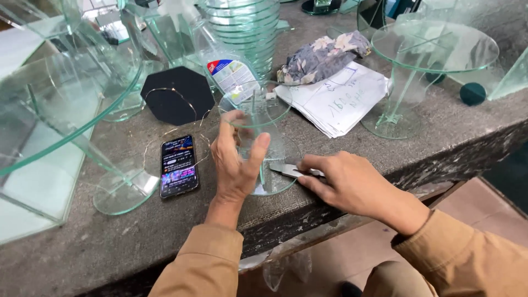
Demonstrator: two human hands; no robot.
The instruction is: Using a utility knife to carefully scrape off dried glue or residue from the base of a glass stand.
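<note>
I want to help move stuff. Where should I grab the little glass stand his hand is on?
Probably by its upright stem, as the left hand does on the small glass stand, coming in from the side. The round top and base are thin discs with bare edges; the stem between them fits a grip best.

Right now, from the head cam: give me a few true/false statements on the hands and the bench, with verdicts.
1. The left hand grips the stem of a small glass stand. True.
2. The right hand is empty. False: it holds a flat metal blade against the stand's base.
3. A phone lies left of the left hand, screen lit. True.
4. The phone lies on the stack of papers. False: it lies on the bench; the papers are further right.
5. A crumpled floral cloth lies beside the papers. True.
</note>
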